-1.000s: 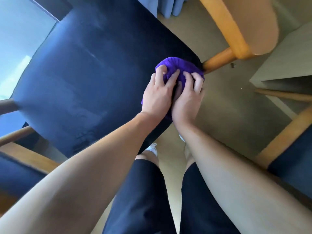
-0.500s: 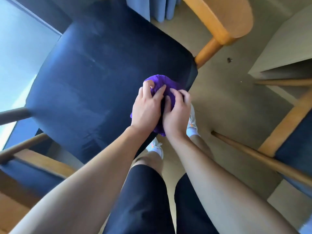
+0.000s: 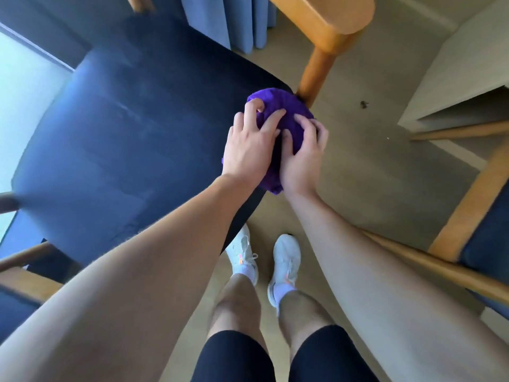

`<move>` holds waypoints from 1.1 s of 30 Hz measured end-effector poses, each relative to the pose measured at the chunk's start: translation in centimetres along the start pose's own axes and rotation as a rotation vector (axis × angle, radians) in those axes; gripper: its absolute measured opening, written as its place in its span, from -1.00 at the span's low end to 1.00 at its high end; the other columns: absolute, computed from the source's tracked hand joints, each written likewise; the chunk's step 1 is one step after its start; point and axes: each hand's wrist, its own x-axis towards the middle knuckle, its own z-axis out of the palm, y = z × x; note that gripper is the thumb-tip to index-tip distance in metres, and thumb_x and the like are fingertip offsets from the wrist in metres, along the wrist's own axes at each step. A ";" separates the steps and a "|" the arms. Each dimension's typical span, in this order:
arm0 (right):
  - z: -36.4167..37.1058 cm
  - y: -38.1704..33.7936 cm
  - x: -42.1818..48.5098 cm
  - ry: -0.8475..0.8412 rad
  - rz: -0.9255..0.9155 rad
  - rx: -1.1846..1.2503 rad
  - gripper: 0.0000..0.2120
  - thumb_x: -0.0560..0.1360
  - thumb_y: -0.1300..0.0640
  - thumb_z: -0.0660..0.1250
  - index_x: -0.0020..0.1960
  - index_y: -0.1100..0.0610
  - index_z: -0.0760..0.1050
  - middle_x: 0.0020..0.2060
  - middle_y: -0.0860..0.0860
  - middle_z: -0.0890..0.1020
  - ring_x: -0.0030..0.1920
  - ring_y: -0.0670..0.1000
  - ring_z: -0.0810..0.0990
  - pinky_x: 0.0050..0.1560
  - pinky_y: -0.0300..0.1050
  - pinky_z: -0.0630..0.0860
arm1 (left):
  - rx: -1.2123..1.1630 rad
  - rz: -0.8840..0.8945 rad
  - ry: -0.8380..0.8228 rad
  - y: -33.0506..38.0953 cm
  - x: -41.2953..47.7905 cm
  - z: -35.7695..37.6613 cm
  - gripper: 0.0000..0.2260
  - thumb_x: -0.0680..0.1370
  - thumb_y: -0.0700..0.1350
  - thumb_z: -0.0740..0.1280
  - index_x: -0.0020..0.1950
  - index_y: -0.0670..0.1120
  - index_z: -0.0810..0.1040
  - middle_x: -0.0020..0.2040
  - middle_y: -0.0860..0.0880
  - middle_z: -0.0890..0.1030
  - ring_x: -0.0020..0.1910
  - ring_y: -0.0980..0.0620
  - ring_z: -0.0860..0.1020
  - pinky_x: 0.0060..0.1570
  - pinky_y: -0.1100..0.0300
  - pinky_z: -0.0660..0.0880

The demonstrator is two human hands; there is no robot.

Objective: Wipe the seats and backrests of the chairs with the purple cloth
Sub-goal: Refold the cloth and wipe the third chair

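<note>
Closest to the camera you've got black shorts (image 3: 234, 359) cut off at the bottom edge and white sneakers (image 3: 285, 264) on the beige floor (image 3: 358, 166), with both bare forearms reaching up past them. The left hand (image 3: 248, 153) and right hand (image 3: 301, 158) sit side by side, fingers spread and pressed down on the bunched-up purple cloth (image 3: 278, 104), which is on the front right corner of the dark blue chair seat (image 3: 132, 139) and mostly hidden under the palms. Beyond that a wooden armrest (image 3: 327, 20) and its post rise right beside the cloth, blue curtains (image 3: 234, 20) get cropped at the top, and another chair (image 3: 479, 216) pokes in only partly on the right.
</note>
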 end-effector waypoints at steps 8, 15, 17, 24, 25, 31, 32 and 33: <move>1.2 0.2 -4.6 0.033 0.008 0.030 -0.73 0.56 0.28 0.34 0.24 0.29 0.52 0.21 0.21 0.45 0.21 0.15 0.51 0.22 -0.26 0.36 | -0.005 0.025 0.008 -1.8 -4.2 -0.1 -0.63 0.66 -0.08 0.12 0.46 0.03 0.42 0.40 -0.13 0.35 0.11 -0.16 0.40 0.16 0.00 0.43; 2.6 -0.3 -11.1 0.083 -0.006 0.012 -0.75 0.55 0.29 0.34 0.22 0.30 0.54 0.21 0.21 0.47 0.21 0.16 0.50 0.23 -0.16 0.40 | -0.011 0.015 -0.031 -4.9 -9.9 -1.0 -0.63 0.66 -0.08 0.13 0.48 0.05 0.40 0.41 -0.10 0.33 0.10 -0.16 0.39 0.17 0.00 0.43; 2.9 -0.3 -13.1 0.078 0.001 0.016 -0.75 0.55 0.28 0.34 0.22 0.29 0.53 0.22 0.21 0.46 0.23 0.16 0.50 0.23 -0.17 0.39 | -0.022 0.009 -0.041 -5.8 -11.9 -1.1 -0.63 0.66 -0.08 0.14 0.48 0.05 0.39 0.41 -0.10 0.32 0.11 -0.16 0.39 0.17 0.00 0.42; 3.9 -0.3 -18.8 0.069 0.028 0.022 -0.75 0.55 0.27 0.33 0.22 0.25 0.53 0.22 0.16 0.46 0.21 0.11 0.50 0.24 -0.21 0.39 | 0.040 -0.120 -0.031 -6.7 -17.8 -1.3 -0.65 0.66 0.04 0.13 0.44 0.08 0.39 0.43 -0.08 0.32 0.06 -0.16 0.40 0.07 0.00 0.37; 4.1 -0.3 -19.5 0.067 0.034 0.023 -0.75 0.55 0.27 0.33 0.22 0.24 0.53 0.22 0.15 0.46 0.21 0.10 0.50 0.26 -0.15 0.42 | 0.041 -0.138 -0.033 -6.7 -18.5 -1.3 -0.65 0.66 0.05 0.13 0.43 0.08 0.40 0.43 -0.07 0.31 0.06 -0.16 0.40 0.06 0.00 0.35; 3.7 -0.1 -22.1 -0.032 0.101 0.070 -0.70 0.53 0.13 0.29 0.24 0.18 0.53 0.24 0.11 0.47 0.21 0.01 0.48 0.23 -0.21 0.40 | 0.018 -0.268 -0.032 -6.3 -21.4 -1.6 -0.69 0.65 0.04 0.16 0.38 0.09 0.41 0.41 -0.05 0.31 0.03 -0.15 0.38 0.05 0.02 0.30; 3.5 0.2 -22.6 -0.037 0.071 0.043 -0.73 0.54 0.20 0.31 0.24 0.19 0.53 0.23 0.11 0.48 0.19 -0.03 0.47 0.24 -0.27 0.37 | 0.002 -0.294 -0.032 -6.1 -22.0 -1.6 -0.69 0.64 0.03 0.16 0.39 0.10 0.41 0.41 -0.04 0.31 0.02 -0.15 0.37 0.05 0.03 0.30; 3.4 0.3 -23.1 -0.035 0.051 0.028 -0.75 0.54 0.25 0.33 0.22 0.20 0.54 0.22 0.11 0.48 0.17 -0.08 0.45 0.23 -0.35 0.34 | -0.011 -0.321 -0.034 -6.0 -22.5 -1.6 -0.69 0.64 0.03 0.17 0.39 0.10 0.41 0.41 -0.04 0.31 0.02 -0.15 0.37 0.05 0.03 0.30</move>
